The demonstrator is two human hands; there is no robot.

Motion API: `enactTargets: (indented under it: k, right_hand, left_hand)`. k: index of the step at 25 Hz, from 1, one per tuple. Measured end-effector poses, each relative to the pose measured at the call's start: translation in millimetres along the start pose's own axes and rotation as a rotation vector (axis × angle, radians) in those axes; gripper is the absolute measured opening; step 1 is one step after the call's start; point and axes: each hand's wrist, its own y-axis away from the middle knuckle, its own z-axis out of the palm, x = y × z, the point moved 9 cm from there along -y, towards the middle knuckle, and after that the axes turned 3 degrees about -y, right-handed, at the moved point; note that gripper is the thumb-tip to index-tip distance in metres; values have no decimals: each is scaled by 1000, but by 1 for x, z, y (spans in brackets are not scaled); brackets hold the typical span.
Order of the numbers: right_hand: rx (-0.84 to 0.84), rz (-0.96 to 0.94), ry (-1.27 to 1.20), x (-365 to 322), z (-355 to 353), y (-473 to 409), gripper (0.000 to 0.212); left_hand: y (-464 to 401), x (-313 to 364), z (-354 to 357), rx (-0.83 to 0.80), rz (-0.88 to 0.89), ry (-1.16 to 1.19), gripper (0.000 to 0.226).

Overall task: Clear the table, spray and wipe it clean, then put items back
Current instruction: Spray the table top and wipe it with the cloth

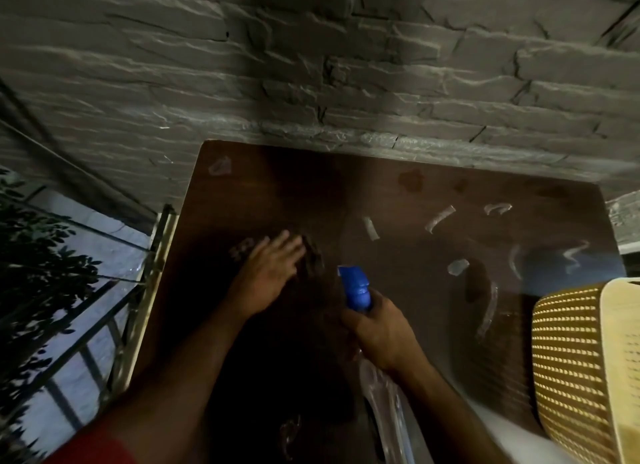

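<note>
A dark brown table (398,193) stands against a stone wall, its top streaked with wet patches and smears (440,218). My right hand (379,328) grips a clear spray bottle (384,404) by the neck, and its blue nozzle head (355,285) points away from me over the table. My left hand (268,271) lies with straight fingers over the table's left part, on or just above a dark blurred thing (313,255), perhaps a cloth. The scene is dim and blurred.
A yellow woven basket (585,370) stands at the table's right edge. A grey stone wall (311,65) runs behind the table. A metal railing (104,325) and leafy plants (31,255) lie to the left.
</note>
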Motion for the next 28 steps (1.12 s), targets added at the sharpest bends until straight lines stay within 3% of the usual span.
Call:
enactTargets:
  k: [2, 3, 5, 6, 7, 8, 9, 10, 11, 12, 14, 15, 16, 18, 19, 20, 22, 23, 24, 26, 28]
  right_hand:
    - [22, -1, 6, 2, -1, -4, 53]
    - [23, -4, 11, 2, 0, -3, 53]
    - [5, 2, -7, 2, 3, 0, 50]
    - [-8, 3, -12, 1, 2, 1, 48]
    - [-13, -7, -10, 1, 2, 2, 46]
    - [-8, -17, 0, -1, 0, 0, 46]
    - [-3, -28, 1, -2, 1, -2, 49]
    - [6, -32, 1, -2, 2, -4, 51]
    - [5, -36, -5, -2, 3, -4, 52]
    - [-10, -29, -9, -2, 8, 0, 51]
    - [-33, -29, -31, -6, 14, 8, 41]
    - [-40, -33, -29, -8, 16, 12, 37]
    - [-31, -42, -20, -11, 16, 13, 37]
    - [10, -67, 0, -14, 12, 7, 44]
    - [20, -67, 6, -12, 11, 4, 43]
    - [8, -55, 12, -10, 11, 5, 40]
    - [-25, -48, 1, -9, 14, 11, 38]
    - [-43, -53, 5, -8, 16, 15, 41]
    - [-43, -57, 15, -7, 17, 17, 44]
    - [-16, -57, 22, -6, 17, 12, 49]
    - [10, -34, 20, -4, 17, 10, 49]
  left_hand:
    - [-37, -18, -9, -61, -292, 26, 42]
    - [-36, 2, 1, -109, -258, 9, 42]
    - [12, 69, 29, -133, 197, -128, 43]
    - [33, 69, 28, -112, 317, -149, 45]
    - [35, 51, 20, -106, 319, -129, 45]
    - [18, 20, 10, -32, 198, -106, 44]
    - [-5, -12, -7, 39, -42, -63, 43]
    - [-21, -17, -17, 9, -200, -34, 42]
    - [-26, -4, -11, -45, -242, -19, 40]
    - [-16, 33, 2, -66, -124, -15, 38]
    - [35, 91, 27, -53, 339, -99, 35]
    - [38, 78, 21, -79, 380, -118, 35]
    - [21, 48, 12, -51, 294, -100, 36]
    - [-30, -14, -18, 42, -169, -38, 40]
    - [-38, -10, -9, -19, -227, -29, 42]
    - [-32, 14, -2, -50, -179, -8, 41]
    - [28, 80, 26, -57, 310, -51, 38]
    - [41, 72, 22, -52, 388, -78, 39]
    - [34, 47, 15, -50, 355, -89, 41]
    - [-14, -20, -11, 62, -48, -81, 42]
    - [-30, -8, -6, -18, -160, -47, 40]
